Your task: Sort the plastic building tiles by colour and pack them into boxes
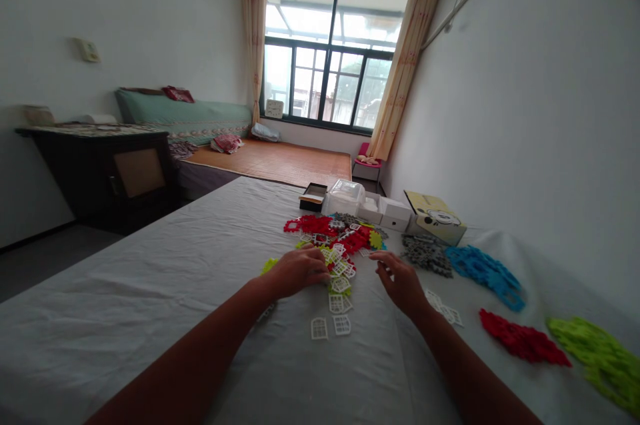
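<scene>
Your left hand [300, 270] reaches over the mixed heap in the middle of the desk [200, 238], its fingers bent down among the white window-shaped pieces [340, 266]. You cannot tell whether that grip has hold of a piece, because the fingertips are hidden. Your right hand [405, 285] is just right of the heap with its fingers loosely bent; its grip looks released, with nothing showing between the fingers.

The white window-shaped pieces spread from the heap toward you, and two loose pieces [319, 328] lie side by side at the near end. In the far part of the heap you have red pieces [310, 225], and lime pieces [270, 266] show just beyond your left wrist. More white pieces [443, 308] lie beside your right forearm.

To the right, running from far to near, are a gray pile [427, 254], a blue pile [485, 272], a red pile [523, 338] and a lime pile [595, 355]. Beyond the heap stand a black box [313, 197], a clear plastic box [346, 197], a white box [396, 213] and, farther right, a yellow box [437, 215].
</scene>
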Tool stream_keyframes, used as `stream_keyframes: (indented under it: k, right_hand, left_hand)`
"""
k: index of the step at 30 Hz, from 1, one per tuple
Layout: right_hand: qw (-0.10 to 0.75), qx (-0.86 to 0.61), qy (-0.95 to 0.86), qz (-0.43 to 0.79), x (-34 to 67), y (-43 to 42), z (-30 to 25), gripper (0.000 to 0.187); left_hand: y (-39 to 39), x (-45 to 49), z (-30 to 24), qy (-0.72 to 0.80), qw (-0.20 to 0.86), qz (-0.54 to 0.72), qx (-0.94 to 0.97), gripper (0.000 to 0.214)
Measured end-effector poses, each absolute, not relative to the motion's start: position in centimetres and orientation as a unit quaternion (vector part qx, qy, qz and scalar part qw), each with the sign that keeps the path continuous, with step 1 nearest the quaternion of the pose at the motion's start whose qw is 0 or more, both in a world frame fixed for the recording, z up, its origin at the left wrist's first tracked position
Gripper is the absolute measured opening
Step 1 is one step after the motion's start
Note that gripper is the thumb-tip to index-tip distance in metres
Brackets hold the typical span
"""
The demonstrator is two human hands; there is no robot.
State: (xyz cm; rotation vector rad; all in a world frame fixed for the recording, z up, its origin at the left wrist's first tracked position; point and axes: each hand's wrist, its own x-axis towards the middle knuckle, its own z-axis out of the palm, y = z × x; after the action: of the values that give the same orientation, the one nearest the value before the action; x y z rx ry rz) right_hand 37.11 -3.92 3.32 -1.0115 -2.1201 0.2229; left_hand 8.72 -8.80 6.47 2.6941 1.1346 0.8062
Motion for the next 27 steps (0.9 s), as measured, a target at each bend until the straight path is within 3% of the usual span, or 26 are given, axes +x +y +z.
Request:
stream_keyframes:
  k: [4,14,23,27]
  right_hand:
    - [0.368,-0.372,-0.845,0.113,35.8,-5.3,4.0,0.025]
    - [0.347,-0.34,-0.826,0.287,32.9,-8.2,5.1,0.027]
    - [0.339,-0.336,-0.827,0.297,31.9,-8.6,4.5,0.013]
    - [0.387,-0.313,-0.828,0.259,32.4,-8.1,4.5,0.009]
  left_hand:
    - [-8.7,8.6,6.8,0.42,0.031,0.299,0.856,0.03]
    - [-9.3,9.8,7.3,0.434,0.121,0.337,0.827,0.036]
    - [-9.7,10.8,6.5,0.379,0.188,0.334,0.842,0.033]
    - [-9.5,10.5,6.7,0.394,0.187,0.338,0.834,0.039]
